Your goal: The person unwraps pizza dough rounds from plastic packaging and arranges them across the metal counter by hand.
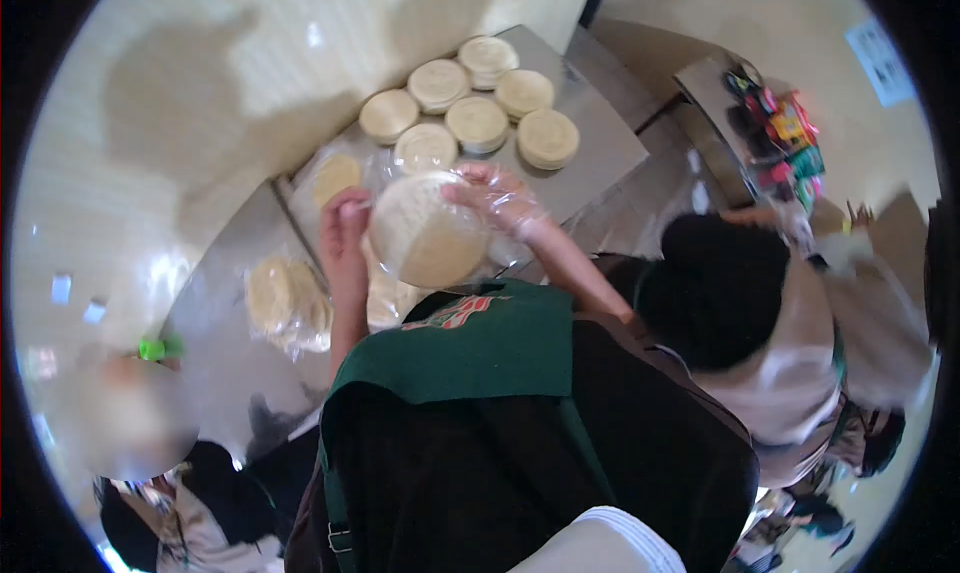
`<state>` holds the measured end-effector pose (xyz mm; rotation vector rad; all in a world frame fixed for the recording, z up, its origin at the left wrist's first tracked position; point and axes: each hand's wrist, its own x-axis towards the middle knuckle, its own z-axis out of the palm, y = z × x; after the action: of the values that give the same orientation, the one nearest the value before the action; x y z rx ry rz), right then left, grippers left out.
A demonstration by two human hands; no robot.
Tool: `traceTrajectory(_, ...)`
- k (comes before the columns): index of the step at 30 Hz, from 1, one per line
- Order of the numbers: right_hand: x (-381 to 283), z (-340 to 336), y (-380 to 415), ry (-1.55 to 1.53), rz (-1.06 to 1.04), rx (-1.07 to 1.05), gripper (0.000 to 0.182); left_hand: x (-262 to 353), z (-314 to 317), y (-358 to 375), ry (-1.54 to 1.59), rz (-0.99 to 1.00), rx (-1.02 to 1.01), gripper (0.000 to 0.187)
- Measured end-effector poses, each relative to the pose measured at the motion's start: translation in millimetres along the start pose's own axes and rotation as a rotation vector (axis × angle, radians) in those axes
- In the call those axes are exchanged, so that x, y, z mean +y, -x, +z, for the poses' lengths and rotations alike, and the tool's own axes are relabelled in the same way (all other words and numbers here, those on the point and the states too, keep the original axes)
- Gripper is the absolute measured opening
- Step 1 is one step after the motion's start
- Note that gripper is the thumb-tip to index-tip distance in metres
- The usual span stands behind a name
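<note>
My right hand (497, 203), in a clear plastic glove, grips the upper right edge of a pale round flatbread (430, 235) held up in front of my chest. My left hand (346, 228) is at its left side with fingers curled in a pinch; what lies between them is too small to make out. Clear plastic film shows around both hands. Behind the left hand, another flatbread (337, 180) lies in plastic on the metal table (590, 138). More flatbreads (392, 295) are partly hidden below the one I hold.
Several round flatbread stacks (476, 125) stand at the table's far side by the wall. Bagged flatbreads (287, 298) lie at left. A co-worker (735, 303) stands close on my right, and another person (190, 503) is at lower left. Colourful packets (790, 128) sit on a side table.
</note>
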<state>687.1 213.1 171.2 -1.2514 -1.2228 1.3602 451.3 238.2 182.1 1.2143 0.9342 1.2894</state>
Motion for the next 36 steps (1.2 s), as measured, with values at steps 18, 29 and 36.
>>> traceTrajectory(18,-12,-2,34,0.372,-0.197,0.029,0.046,17,25,12,-0.363,-0.067,-0.571,0.032)
traceTrajectory(29,17,5,46,-0.061,-0.150,0.383,0.033,-6,23,16,-0.252,-0.030,-0.190,0.011)
traceTrajectory(36,4,7,52,0.132,-0.017,0.326,0.042,5,16,18,-0.316,0.088,-0.207,0.012)
